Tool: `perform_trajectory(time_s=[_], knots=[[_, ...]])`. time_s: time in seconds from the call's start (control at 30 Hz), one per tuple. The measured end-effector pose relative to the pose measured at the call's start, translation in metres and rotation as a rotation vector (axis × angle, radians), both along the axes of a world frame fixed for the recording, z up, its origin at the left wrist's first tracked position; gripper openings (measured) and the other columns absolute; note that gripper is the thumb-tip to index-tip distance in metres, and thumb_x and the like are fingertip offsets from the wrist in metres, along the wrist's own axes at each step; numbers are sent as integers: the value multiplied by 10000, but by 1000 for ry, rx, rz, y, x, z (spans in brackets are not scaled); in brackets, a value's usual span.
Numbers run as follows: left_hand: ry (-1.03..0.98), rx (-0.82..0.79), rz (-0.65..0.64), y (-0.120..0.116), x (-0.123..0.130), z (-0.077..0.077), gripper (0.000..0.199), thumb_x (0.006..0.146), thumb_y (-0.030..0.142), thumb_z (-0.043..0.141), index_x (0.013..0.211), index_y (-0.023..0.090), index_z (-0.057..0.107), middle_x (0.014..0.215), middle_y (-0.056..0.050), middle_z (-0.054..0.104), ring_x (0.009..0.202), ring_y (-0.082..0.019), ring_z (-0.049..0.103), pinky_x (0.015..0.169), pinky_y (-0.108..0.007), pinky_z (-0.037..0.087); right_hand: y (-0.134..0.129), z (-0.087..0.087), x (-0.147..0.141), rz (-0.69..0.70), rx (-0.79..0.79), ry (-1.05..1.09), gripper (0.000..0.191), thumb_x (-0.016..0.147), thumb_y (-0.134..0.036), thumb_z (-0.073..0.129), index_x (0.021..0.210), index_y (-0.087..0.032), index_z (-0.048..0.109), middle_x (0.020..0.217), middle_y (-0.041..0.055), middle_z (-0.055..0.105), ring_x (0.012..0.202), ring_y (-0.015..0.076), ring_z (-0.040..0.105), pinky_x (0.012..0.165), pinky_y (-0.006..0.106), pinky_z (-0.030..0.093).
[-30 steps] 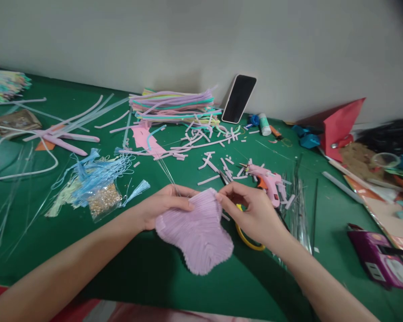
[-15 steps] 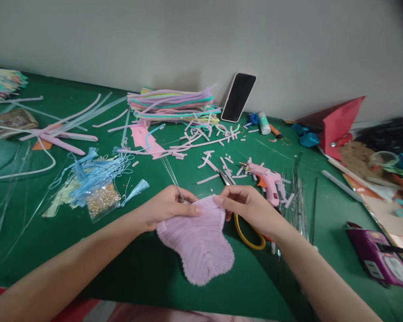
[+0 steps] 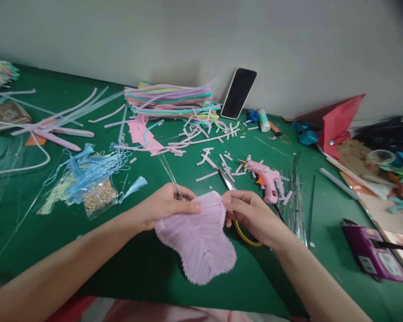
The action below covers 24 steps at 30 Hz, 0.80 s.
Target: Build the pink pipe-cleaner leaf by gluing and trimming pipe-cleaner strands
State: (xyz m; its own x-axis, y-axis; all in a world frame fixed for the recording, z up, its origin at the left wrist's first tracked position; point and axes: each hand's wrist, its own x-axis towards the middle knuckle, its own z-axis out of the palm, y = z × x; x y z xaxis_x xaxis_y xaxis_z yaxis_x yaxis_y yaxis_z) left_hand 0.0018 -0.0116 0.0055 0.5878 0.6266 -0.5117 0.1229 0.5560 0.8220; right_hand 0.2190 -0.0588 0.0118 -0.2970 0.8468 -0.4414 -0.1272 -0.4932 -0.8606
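Note:
A lilac piece made of pipe cleaners (image 3: pixel 201 241), ribbed and with rounded lobes, is held over the table. My left hand (image 3: pixel 174 205) grips its upper left part, thumb on top and fingers underneath. Several thin wires (image 3: pixel 169 172) stick out upward beside that hand's fingers. At the upper right edge, my right hand (image 3: pixel 245 210) is closed in a pinch, with some fingertips behind the piece. Scissors with yellow handles (image 3: pixel 246 237) lie partly under my right hand, blades pointing away.
Beyond my hands lie cut lilac pieces (image 3: pixel 206 158), a pipe cleaner bundle (image 3: pixel 171 98) and a leaning phone (image 3: pixel 239 93). A pink glue gun (image 3: pixel 268 181) and wires (image 3: pixel 297 205) are right. Blue tassels (image 3: pixel 97 167) and a bead bag (image 3: pixel 100 197) are left. A purple device (image 3: pixel 376 252) sits far right.
My right thumb has slid off the top of the lilac piece to its right edge. The piece has tilted slightly, and the view has shifted a little. My left hand keeps its grip.

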Motion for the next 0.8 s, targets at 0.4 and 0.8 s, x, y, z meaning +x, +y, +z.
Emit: perform_trajectory(time_s=[0.4, 0.8], knots=[[19, 75, -18, 0, -2, -3, 200, 670, 350, 811, 752, 174, 764, 710, -2, 694, 617, -105, 588, 556, -181, 432, -5, 3, 0, -43, 112, -139, 245, 696, -423, 792, 693, -187, 724, 599, -12, 637, 540, 96, 593, 553, 220, 538], [-37, 88, -88, -1, -2, -3, 158, 691, 302, 802, 696, 159, 736, 643, 26, 635, 574, -73, 524, 514, -156, 384, -14, 10, -19, -130, 317, -448, 235, 801, -411, 665, 709, -195, 671, 607, -1, 633, 564, 122, 583, 526, 231, 501]])
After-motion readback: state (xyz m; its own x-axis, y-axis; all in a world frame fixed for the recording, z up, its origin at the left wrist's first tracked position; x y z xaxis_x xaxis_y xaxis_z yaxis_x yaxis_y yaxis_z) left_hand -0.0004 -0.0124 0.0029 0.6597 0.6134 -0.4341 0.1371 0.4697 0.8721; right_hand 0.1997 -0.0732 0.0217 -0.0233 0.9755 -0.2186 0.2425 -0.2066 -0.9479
